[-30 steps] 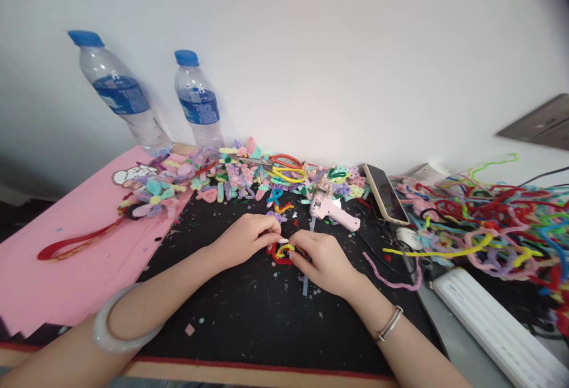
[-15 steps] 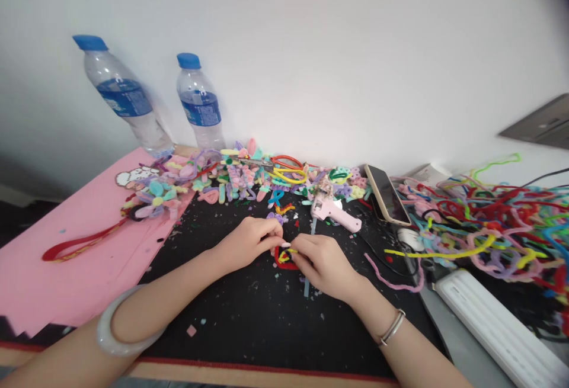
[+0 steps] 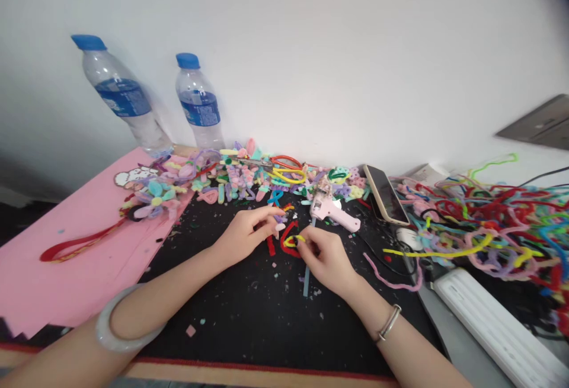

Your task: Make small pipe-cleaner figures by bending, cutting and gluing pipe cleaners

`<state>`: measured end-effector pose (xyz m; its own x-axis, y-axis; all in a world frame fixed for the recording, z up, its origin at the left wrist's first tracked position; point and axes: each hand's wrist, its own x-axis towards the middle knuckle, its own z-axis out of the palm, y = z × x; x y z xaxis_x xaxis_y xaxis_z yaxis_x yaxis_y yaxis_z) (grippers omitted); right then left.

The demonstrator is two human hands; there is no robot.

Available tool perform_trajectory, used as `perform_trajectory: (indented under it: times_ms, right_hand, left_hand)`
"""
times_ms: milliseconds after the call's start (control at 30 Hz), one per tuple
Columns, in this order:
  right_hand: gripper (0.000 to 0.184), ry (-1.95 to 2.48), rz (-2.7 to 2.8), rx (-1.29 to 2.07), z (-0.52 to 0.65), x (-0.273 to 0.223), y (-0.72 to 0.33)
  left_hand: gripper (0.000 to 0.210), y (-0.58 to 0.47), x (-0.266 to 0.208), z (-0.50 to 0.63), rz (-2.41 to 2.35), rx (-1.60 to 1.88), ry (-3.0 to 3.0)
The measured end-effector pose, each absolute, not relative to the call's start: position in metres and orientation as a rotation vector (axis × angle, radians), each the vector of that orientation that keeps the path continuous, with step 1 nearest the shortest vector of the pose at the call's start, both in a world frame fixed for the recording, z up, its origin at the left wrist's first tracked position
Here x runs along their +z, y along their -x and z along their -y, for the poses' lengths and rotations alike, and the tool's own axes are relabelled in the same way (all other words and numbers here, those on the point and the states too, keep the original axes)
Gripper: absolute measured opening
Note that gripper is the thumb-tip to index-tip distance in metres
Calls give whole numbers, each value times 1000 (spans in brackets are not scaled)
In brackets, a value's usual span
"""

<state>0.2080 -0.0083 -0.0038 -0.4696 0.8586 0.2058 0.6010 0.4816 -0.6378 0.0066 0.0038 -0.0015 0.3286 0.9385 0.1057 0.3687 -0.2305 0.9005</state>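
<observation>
My right hand (image 3: 326, 257) is closed in a pinch on a short yellow pipe cleaner (image 3: 291, 239) bent into a curve. Just under and beside it, a curved red pipe cleaner (image 3: 285, 244) rests on the black mat. My left hand (image 3: 246, 235) hovers to the left with thumb and fingers apart, holding nothing. Below its fingertips lies a short straight red piece (image 3: 271, 246), and a small purple piece (image 3: 279, 218) shows right behind them. Beyond the hands are a blue looped piece (image 3: 275, 198) and a pink hot glue gun (image 3: 335, 212) with a glue stick out its back.
Scissors (image 3: 287, 169) lie on a heap of fuzzy pastel shapes along the wall. Two water bottles (image 3: 202, 106) lean at the back left, above pink paper (image 3: 80, 216). To the right are a phone (image 3: 386, 194), tangled pipe cleaners (image 3: 498, 210) and a white power strip (image 3: 498, 329).
My hands have drawn apart; the left let go and opened, moving slightly away. The yellow piece stays in my right hand, and the red pieces beneath are now more visible.
</observation>
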Motion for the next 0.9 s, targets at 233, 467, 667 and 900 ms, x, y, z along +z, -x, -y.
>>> perform_trajectory:
  times_ms: [233,467,667,900]
  right_hand:
    - [21,1267,1930,558,6,-4,-212]
    - [19,1213,2034,479,12,-3,-209]
    - [19,1202,2084,437,12,-3,-210]
    - [19,1184,2083,451,12,-3,-210]
  left_hand:
    - [23,-9,-3,-3,-1091,762,-1730]
    - [21,-12,-3,0,-983,709,-1637]
    - [18,-13,-3,0,-971,722,-1621]
    - [17,-12,-4,-1,-995,736,-1581]
